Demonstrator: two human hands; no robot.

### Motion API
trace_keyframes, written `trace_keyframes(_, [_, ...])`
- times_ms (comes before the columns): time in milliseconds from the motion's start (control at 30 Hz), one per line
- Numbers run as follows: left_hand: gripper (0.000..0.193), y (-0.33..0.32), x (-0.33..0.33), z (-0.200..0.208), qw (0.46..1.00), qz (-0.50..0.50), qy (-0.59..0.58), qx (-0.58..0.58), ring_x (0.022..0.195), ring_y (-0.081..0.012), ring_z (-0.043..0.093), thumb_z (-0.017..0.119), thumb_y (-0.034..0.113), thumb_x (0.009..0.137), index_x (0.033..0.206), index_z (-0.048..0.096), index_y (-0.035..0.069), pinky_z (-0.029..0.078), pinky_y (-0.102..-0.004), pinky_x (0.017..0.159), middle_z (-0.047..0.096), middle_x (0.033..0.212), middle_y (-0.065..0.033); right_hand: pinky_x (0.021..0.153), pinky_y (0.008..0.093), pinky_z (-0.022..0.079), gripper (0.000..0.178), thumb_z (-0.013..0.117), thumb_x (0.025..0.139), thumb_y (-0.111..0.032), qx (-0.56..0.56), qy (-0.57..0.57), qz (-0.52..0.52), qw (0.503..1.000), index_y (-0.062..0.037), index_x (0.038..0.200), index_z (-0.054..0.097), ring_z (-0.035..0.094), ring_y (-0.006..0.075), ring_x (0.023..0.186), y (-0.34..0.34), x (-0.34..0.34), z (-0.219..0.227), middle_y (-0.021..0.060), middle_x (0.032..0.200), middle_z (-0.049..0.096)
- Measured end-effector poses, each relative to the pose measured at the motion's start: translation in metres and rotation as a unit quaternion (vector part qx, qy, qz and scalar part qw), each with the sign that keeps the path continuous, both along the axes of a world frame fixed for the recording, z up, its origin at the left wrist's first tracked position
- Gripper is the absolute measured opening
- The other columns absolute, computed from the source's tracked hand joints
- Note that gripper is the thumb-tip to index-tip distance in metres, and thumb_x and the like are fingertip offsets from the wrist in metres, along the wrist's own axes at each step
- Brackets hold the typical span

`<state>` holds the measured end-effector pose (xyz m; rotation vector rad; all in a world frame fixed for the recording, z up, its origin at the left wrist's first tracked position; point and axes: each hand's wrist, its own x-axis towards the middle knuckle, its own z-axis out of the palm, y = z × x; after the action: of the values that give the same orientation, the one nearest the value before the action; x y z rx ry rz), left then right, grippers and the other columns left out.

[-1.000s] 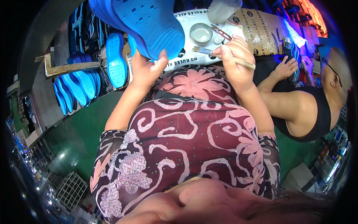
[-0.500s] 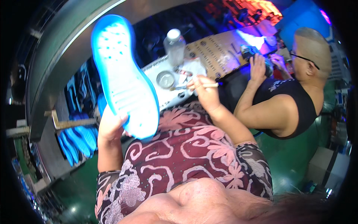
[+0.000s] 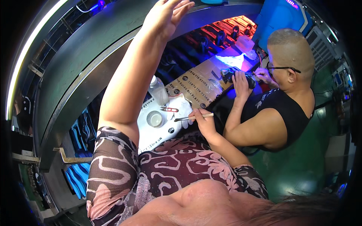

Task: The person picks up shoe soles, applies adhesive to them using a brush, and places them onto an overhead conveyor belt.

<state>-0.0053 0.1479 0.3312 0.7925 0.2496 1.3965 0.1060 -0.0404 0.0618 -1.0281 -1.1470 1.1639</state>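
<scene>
My left arm is stretched far forward, and my left hand (image 3: 169, 17) is at the top edge with its fingers extended and nothing in them. A bright blue piece (image 3: 213, 1), cut off by the frame edge, lies on the upper surface beyond those fingers. In my right hand (image 3: 203, 121) is a brush (image 3: 188, 118) with a pale handle and dark bristles, tilted over the white work surface (image 3: 154, 138). Left of its tip stands a small round cup (image 3: 155, 119) with cloudy liquid. Behind the cup are red-handled thread snips (image 3: 169, 109) and a translucent bottle (image 3: 158, 92), partly hidden by my left arm.
At my right a co-worker (image 3: 281, 109) in a black top handles a dark shoe (image 3: 241, 77) under violet light. A cardboard sheet (image 3: 198, 84) covers the bench between us. The machine's metal edge (image 3: 90, 69) curves overhead; blue soles (image 3: 79, 179) are stacked lower left.
The blue sole has left my left hand, which has moved from close by to far forward at the top. My right hand keeps the brush, and the view has shifted.
</scene>
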Motion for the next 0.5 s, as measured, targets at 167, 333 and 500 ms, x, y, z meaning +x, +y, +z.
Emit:
trace_keyframes(167, [0.055,-0.073,-0.036,-0.051,0.954,0.051,0.269,0.121,0.084,-0.0215,0.059,0.058,0.025,0.086,0.131,0.035,0.002,0.048,-0.0311,0.08,0.058,0.097,-0.016,0.054,0.0222,0.041,0.029,0.05,0.091,-0.02,-0.006,0.025,0.008,1.0,0.0014,0.076,0.063,0.052,0.0085,0.058,0.002,0.003,-0.014,0.0042,0.066,0.061])
trace_keyframes(333, [0.047,-0.142,-0.181,-0.179,0.849,0.123,0.513,-0.009,0.064,-0.0118,0.052,0.06,0.025,0.086,0.122,0.045,0.0,0.045,-0.0253,0.062,0.056,0.076,-0.0061,0.056,0.0223,0.043,0.031,0.047,0.093,-0.019,-0.016,0.058,0.05,0.997,0.0025,0.076,0.062,0.053,0.0091,0.06,0.009,-0.013,-0.018,0.0054,0.068,0.06])
trace_keyframes(500, [0.052,-0.247,-0.317,-0.297,0.557,0.194,0.798,-0.122,0.077,-0.0225,0.06,0.066,0.016,0.075,0.12,0.046,-0.002,0.049,-0.0338,0.071,0.061,0.09,-0.0156,0.059,0.0228,0.043,0.032,0.046,0.093,-0.02,-0.018,0.072,0.099,0.992,0.0027,0.077,0.061,0.052,0.0102,0.061,0.011,-0.029,-0.024,0.0058,0.068,0.059])
